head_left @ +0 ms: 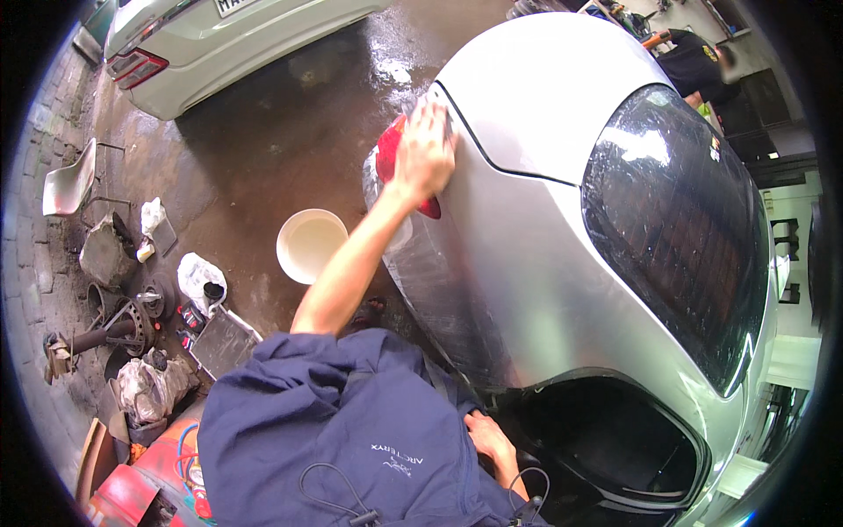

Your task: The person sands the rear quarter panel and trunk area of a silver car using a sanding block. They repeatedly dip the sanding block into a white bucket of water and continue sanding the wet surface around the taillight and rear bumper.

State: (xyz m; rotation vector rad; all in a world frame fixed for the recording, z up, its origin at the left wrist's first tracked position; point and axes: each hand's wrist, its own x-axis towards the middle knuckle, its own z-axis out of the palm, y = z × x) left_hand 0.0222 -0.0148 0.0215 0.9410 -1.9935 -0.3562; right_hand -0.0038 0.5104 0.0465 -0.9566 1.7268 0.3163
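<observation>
We see the left hand (pixel 426 154) laid palm down on the rear corner of the silver car (pixel 536 272), its fingers lying close side by side. It sits just above the red tail light (pixel 386 151), partly covering it, and beside the dark seam that borders the trunk lid (pixel 544 97). A dark edge shows next to the fingers, but we cannot tell whether the hand pinches anything there. Our right hand (pixel 489 443) is low down, near the side of the navy jacket (pixel 334 422); its fingertips are partly hidden, so we cannot tell whether it grips or merely rests. The car fills the right half of our view, its rear window (pixel 672 228) streaked and shiny, with a dark opening (pixel 615 422) edged in black nearer to us. Below the tail light, the body looks dull and smeared. Left of our outstretched arm, a round cream bucket (pixel 282 241) stands on the wet floor (pixel 255 167). A white car (pixel 237 57) is parked beyond it, a white chair (pixel 70 184) stands at far left, and a co-worker (pixel 694 66) in dark clothing is beyond the silver car.
</observation>
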